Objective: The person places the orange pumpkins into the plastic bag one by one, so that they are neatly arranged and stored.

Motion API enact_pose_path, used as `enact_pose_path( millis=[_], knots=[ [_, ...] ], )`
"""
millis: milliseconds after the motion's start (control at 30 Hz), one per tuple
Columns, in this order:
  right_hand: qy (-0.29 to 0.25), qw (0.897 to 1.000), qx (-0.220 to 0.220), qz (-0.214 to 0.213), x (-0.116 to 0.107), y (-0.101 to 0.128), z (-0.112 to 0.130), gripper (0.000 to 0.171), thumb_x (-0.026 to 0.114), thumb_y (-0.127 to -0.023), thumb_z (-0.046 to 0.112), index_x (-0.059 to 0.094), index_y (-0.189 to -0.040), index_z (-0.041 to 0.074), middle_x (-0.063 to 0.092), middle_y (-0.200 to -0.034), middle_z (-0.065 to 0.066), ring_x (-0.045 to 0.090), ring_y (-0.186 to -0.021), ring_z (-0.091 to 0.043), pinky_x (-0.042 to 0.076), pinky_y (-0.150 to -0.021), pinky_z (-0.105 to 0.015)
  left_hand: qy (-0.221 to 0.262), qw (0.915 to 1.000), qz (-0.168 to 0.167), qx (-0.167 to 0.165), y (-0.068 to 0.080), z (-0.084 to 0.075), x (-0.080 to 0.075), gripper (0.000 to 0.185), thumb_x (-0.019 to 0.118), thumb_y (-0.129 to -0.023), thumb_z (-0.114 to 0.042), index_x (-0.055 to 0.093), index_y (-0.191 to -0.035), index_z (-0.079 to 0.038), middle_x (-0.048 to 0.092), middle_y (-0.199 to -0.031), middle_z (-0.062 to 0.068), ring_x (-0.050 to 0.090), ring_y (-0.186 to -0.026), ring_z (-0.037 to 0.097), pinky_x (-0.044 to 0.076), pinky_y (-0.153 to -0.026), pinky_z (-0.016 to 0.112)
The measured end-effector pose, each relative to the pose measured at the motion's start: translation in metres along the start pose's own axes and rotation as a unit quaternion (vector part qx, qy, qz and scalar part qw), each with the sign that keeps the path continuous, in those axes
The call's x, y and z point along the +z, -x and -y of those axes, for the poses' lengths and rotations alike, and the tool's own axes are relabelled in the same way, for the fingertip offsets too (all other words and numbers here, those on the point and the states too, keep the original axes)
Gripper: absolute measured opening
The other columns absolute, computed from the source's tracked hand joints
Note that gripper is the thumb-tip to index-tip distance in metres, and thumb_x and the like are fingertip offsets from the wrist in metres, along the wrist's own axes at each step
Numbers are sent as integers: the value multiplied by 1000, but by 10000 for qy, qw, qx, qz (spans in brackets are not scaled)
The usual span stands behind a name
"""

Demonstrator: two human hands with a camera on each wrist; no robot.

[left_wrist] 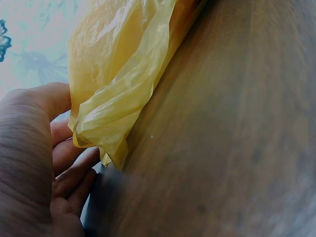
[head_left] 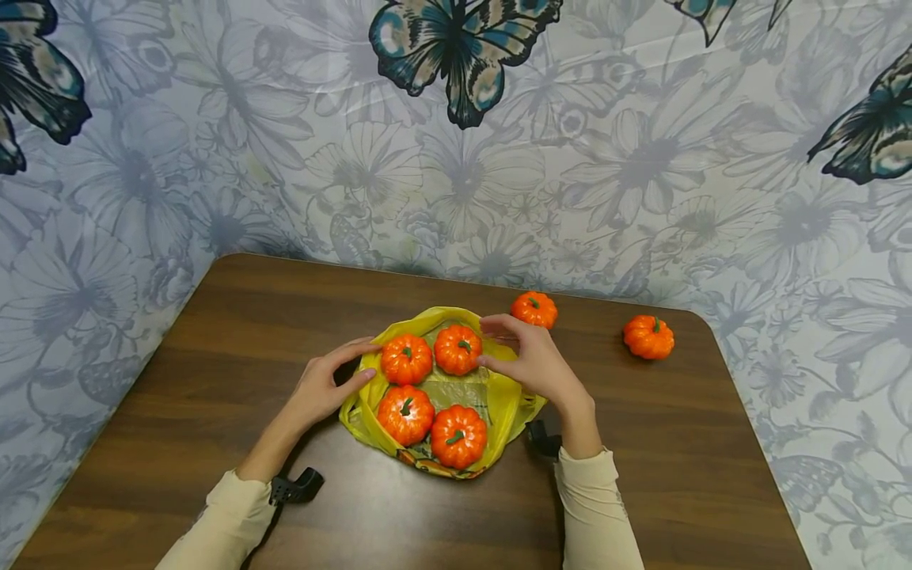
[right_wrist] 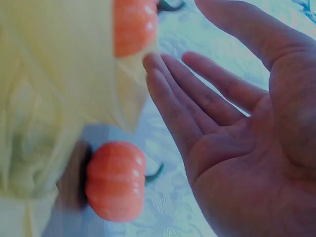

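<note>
While flanking the yellow plastic bag (head_left: 507, 400) of four toy pumpkins (head_left: 407, 359): left hand (head_left: 324, 388) and right hand (head_left: 530, 360), fingers straight, loosely spread, gripping nothing.

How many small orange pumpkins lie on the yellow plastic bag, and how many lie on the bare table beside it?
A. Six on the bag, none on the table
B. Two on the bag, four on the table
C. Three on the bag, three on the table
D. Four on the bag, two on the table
D: four pumpkins sit on the yellow bag, for example one at its near edge, while two pumpkins rest on the brown table.
</note>
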State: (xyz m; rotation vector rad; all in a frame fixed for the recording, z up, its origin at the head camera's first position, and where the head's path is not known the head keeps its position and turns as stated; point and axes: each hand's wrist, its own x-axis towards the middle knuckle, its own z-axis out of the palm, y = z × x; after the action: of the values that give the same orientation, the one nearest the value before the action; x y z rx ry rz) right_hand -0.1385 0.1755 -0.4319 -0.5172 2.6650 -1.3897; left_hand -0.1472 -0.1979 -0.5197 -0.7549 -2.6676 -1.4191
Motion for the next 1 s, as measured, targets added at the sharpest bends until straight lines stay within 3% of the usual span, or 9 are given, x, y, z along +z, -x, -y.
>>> enact_pose_path(
  millis=[100, 233, 367, 500, 600, 800, 1000],
  knots=[
    [-67, 9997, 119, 194, -4, 3, -1, 36, 86, -90, 15, 72, -120, 3, 75, -115, -11, 74, -110, -27, 60, -99, -44, -23, 10000, 1, -18, 0, 2, 0, 43, 78, -97, -25, 69, -139, -23, 62, -151, 7, 58, -140, 35, 43, -115, 63],
    [-63, 9960, 230, 863, -4, 3, -2, 20, 84, -92, 19, 76, -107, 10, 77, -102, 0, 74, -99, -19, 62, -92, -41, -49, 10000, -7, -24, 0, 5, 0, 43, 78, -97, -25, 69, -139, -24, 62, -151, 7, 58, -140, 35, 43, -115, 63],
    [-215, 9887, 335, 1443, -1, 2, -2, 16, 83, -93, 20, 79, -106, 13, 78, -99, 6, 73, -96, -16, 62, -90, -36, -9, 10000, -5, -36, 0, 5, 0, 43, 78, -97, -24, 69, -139, -25, 62, -151, 7, 58, -140, 34, 43, -115, 62],
    [-513, 9819, 438, 1772, 2, 1, -1, 21, 82, -93, 15, 78, -112, 7, 79, -105, 1, 74, -101, -19, 62, -92, -33, 31, 10000, 7, -37, -1, 4, -1, 43, 78, -97, -24, 69, -139, -24, 62, -151, 8, 57, -141, 35, 42, -116, 62],
    [-659, 9797, 455, 1839, 3, 0, -1, 29, 81, -94, 14, 76, -120, 3, 79, -113, -7, 75, -107, -24, 62, -95, -37, 55, 10000, 21, -42, -2, 3, -1, 43, 78, -97, -24, 69, -139, -24, 61, -152, 9, 57, -140, 35, 42, -116, 62],
    [-495, 9847, 240, 1651, 6, -3, -2, 48, 82, -94, 20, 67, -136, 1, 71, -133, -16, 70, -120, -32, 60, -100, -48, 37, 10000, 33, -28, -3, 3, -2, 43, 78, -97, -23, 69, -139, -23, 61, -152, 8, 58, -140, 34, 43, -115, 62],
    [-481, 9857, 207, 1599, 8, -5, -4, 48, 82, -94, 18, 66, -137, 1, 70, -135, -17, 70, -122, -33, 59, -100, -48, 1, 10000, 48, -21, -5, 3, -2, 44, 78, -97, -23, 69, -140, -24, 61, -152, 7, 58, -141, 33, 43, -115, 61]
  ],
)
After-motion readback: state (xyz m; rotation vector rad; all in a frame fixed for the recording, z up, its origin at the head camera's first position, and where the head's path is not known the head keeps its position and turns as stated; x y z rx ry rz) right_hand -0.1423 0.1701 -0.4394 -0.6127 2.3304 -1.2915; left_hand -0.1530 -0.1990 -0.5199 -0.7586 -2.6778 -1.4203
